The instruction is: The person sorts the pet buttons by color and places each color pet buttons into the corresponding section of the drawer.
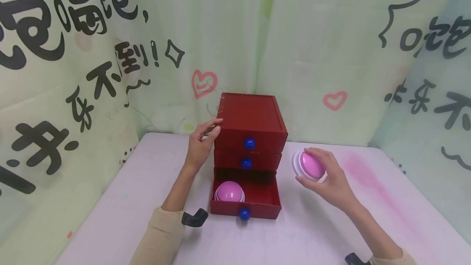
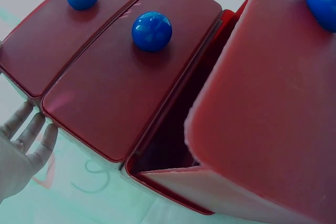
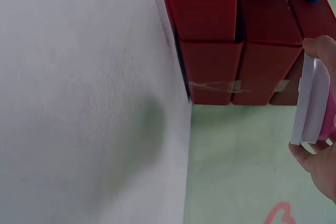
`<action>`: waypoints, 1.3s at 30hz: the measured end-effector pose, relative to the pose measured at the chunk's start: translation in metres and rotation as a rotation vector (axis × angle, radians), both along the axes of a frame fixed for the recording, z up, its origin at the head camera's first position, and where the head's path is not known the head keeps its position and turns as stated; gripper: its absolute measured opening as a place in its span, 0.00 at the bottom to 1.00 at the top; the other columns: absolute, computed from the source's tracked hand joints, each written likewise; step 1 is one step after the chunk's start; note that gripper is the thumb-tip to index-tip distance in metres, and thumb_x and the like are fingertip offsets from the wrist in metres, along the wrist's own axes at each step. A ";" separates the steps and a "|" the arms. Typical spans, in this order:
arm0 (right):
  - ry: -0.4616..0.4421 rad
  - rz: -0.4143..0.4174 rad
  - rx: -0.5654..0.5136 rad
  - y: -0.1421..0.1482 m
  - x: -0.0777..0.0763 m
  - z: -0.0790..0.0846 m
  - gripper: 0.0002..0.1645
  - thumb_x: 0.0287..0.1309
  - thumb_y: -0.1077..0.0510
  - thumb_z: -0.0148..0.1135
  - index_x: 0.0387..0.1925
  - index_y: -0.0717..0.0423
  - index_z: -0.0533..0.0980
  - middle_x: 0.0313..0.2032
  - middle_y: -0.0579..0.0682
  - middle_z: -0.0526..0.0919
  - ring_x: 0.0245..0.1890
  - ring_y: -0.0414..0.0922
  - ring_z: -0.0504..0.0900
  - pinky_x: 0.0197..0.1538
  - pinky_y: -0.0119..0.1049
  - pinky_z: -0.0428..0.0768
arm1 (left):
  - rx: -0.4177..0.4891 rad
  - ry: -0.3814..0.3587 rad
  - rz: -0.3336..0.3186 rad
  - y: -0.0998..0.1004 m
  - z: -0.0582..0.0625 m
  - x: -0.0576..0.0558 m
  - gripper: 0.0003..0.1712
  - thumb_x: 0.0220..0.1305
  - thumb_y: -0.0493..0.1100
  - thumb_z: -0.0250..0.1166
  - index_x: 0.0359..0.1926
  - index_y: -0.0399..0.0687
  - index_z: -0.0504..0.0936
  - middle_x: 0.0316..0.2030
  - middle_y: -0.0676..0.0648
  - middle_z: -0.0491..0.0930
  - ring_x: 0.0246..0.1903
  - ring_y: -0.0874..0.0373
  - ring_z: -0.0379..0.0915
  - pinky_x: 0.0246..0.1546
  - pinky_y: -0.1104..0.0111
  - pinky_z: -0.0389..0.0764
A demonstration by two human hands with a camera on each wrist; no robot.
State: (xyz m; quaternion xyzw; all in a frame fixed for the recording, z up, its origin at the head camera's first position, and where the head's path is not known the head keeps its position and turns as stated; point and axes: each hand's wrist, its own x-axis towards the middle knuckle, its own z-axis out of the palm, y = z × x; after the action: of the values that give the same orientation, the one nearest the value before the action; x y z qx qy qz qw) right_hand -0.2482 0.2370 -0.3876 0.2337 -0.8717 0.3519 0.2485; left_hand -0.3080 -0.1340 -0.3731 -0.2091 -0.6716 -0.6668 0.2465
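Note:
A dark red three-drawer box with blue knobs stands on the table, its bottom drawer pulled out. In the left part of that drawer lies a round pink-and-white container. My left hand rests its fingertips against the upper left side of the box; the left wrist view shows its fingers spread at the drawers' edge. In my right hand, thumb and fingers pinch a second pink-and-white round container by its rim, tilted and raised above the table right of the box. In the right wrist view its white base shows edge-on.
The box stands near the back edge of the white table. A pale green curtain with dark lettering and red hearts hangs behind and at both sides. Clear tape shows on the box's right side.

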 end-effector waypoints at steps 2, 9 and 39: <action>0.011 0.003 -0.003 -0.003 0.003 0.001 0.51 0.42 0.63 0.84 0.69 0.47 0.71 0.62 0.50 0.75 0.58 0.32 0.68 0.48 0.20 0.76 | -0.004 -0.001 0.002 0.000 0.000 0.000 0.19 0.73 0.42 0.62 0.61 0.45 0.83 0.57 0.44 0.79 0.55 0.57 0.77 0.40 0.71 0.76; 0.045 0.054 -0.015 -0.010 0.010 -0.001 0.51 0.38 0.65 0.85 0.67 0.50 0.73 0.62 0.52 0.75 0.59 0.32 0.69 0.50 0.17 0.75 | -0.006 -0.015 0.003 0.000 -0.001 0.000 0.19 0.73 0.42 0.62 0.61 0.45 0.83 0.57 0.44 0.79 0.54 0.57 0.76 0.39 0.71 0.76; 0.007 0.216 0.051 -0.058 0.014 -0.006 0.49 0.40 0.59 0.86 0.67 0.45 0.73 0.65 0.49 0.72 0.63 0.51 0.73 0.50 0.43 0.86 | -0.002 0.002 -0.003 0.000 0.001 0.000 0.19 0.74 0.41 0.62 0.61 0.43 0.83 0.57 0.43 0.79 0.54 0.58 0.77 0.41 0.73 0.77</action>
State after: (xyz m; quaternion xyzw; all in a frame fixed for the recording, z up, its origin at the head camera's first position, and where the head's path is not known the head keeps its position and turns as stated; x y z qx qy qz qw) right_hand -0.2341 0.1788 -0.3938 0.3339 -0.8492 0.3535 0.2058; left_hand -0.3085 -0.1341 -0.3726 -0.2109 -0.6715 -0.6664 0.2461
